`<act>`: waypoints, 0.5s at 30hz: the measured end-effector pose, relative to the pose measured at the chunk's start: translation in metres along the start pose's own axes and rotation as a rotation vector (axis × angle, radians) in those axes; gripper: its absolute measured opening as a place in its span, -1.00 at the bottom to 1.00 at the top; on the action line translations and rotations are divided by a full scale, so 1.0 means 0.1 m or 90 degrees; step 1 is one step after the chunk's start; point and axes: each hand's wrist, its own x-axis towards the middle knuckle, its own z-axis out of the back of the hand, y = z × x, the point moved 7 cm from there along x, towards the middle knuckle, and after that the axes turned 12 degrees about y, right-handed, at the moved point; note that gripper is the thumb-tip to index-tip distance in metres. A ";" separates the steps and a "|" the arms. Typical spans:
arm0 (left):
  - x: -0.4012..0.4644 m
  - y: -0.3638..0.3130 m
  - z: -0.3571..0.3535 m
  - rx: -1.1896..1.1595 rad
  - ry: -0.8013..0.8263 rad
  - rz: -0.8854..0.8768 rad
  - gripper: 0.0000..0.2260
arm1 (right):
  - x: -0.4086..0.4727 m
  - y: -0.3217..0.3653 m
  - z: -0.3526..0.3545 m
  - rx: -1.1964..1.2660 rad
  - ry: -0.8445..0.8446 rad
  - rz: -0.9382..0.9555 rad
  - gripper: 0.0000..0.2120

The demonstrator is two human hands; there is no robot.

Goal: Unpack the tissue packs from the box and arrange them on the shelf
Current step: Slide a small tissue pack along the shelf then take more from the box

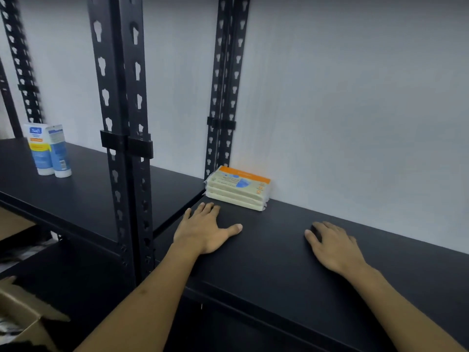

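Note:
A stack of cream tissue packs (237,188) with an orange band on top lies on the black shelf (274,262), pushed into the back left corner against the wall. My left hand (205,228) lies flat on the shelf just in front of the stack, fingers straight, holding nothing. My right hand (335,246) rests palm down on the shelf further right, also holding nothing. A brown cardboard box (22,316) with an open flap shows at the bottom left corner.
Black perforated uprights (121,123) stand left of my left hand, and another upright (224,97) stands behind the tissue packs. Two blue and white tubes (48,151) stand on the neighbouring shelf at the left. A pale wall backs the shelf.

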 end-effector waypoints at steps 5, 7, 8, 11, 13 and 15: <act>-0.07 -0.04 0.02 -0.012 -0.006 -0.002 -0.11 | -0.44 -0.14 0.01 0.018 0.003 -0.018 -0.48; -0.14 -0.06 0.06 -0.022 -0.019 -0.002 -0.16 | -0.65 -0.17 0.02 0.025 -0.012 -0.021 -0.50; -0.19 -0.06 0.08 -0.030 -0.032 0.002 -0.20 | -0.76 -0.18 0.03 0.024 -0.022 -0.019 -0.52; -0.37 -0.07 0.12 -0.030 -0.066 0.025 -0.37 | -1.08 -0.17 0.05 0.027 -0.050 -0.006 -0.59; -0.43 -0.08 0.08 0.008 -0.053 0.030 -0.43 | -1.32 -0.17 0.04 0.030 -0.067 0.010 -0.61; -0.47 -0.08 0.00 0.035 -0.033 0.042 -0.42 | -1.52 -0.18 0.03 0.028 -0.073 0.023 -0.59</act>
